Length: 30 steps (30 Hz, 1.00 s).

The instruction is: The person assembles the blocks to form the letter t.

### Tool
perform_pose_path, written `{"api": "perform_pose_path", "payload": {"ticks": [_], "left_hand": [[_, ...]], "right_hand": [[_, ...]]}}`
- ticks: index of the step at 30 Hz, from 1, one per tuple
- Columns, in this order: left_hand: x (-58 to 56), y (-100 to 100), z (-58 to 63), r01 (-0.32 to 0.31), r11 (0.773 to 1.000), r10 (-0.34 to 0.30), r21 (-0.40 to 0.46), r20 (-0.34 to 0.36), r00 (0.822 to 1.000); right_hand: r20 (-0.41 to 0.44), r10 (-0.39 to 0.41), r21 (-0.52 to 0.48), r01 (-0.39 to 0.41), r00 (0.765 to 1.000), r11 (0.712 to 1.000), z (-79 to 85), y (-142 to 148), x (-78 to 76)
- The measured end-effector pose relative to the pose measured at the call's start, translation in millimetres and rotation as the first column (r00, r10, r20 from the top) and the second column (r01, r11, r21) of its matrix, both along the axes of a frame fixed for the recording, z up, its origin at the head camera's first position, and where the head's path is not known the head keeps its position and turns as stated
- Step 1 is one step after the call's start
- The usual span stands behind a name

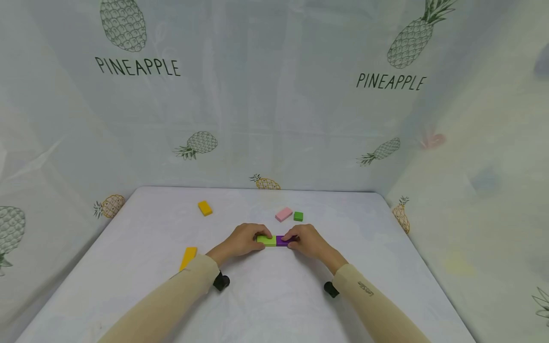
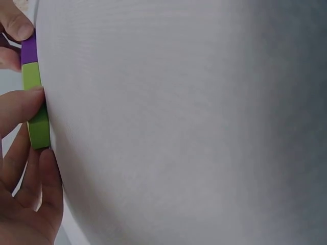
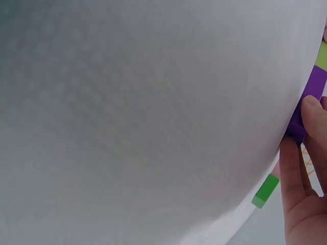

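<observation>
A lime-green block (image 1: pixel 268 241) and a purple block (image 1: pixel 281 241) lie end to end on the white table, their ends meeting in the head view. My left hand (image 1: pixel 245 239) grips the lime-green block from its left, thumb on the near side and fingers over the far side. On the other end, my right hand (image 1: pixel 310 239) grips the purple block, partly covering it. In the left wrist view, the left thumb presses the side of the lime-green block (image 2: pixel 31 79). The right wrist view shows the right thumb against the purple block (image 3: pixel 316 81).
Beyond the hands lie a pink block (image 1: pixel 284 214) and a small green block (image 1: pixel 298 216). One yellow block (image 1: pixel 205 208) sits at the back left; another yellow block (image 1: pixel 188 257) is beside the left forearm, partly hidden by the sleeve. A pineapple-print curtain (image 1: pixel 266 105) surrounds the table (image 1: pixel 274 305).
</observation>
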State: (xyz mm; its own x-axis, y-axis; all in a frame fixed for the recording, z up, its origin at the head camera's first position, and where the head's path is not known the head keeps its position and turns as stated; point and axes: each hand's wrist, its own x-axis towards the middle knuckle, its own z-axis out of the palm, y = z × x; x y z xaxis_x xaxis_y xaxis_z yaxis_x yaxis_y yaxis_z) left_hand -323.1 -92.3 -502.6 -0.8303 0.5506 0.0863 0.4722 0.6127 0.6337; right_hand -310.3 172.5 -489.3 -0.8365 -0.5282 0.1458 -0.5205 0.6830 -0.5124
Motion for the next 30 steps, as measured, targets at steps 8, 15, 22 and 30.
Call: {"api": "perform_pose_path", "payload": {"ticks": [8,15,22,30], "left_hand": [[-4.7,0.7,-3.7,0.027,1.0,-0.027,-0.007,0.006,1.0],[-5.3,2.0,-1.5,0.04,0.999,-0.04,-0.024,-0.005,0.999],[-4.0,1.0,2.5,0.059,0.998,-0.059,-0.015,-0.018,0.998],[-4.7,-0.8,6.0,0.068,0.997,-0.068,-0.042,-0.003,0.998]], "right_hand": [[0.002,0.014,-0.002,-0.014,1.0,1.0,3.5,1.8,1.7],[0.016,0.003,0.001,-0.003,1.0,1.0,3.7,1.2,0.5],[0.034,-0.01,0.001,0.01,0.999,1.0,1.8,1.1,-1.1],[0.024,-0.01,0.012,0.01,1.0,1.0,1.4,-0.3,-0.5]]}}
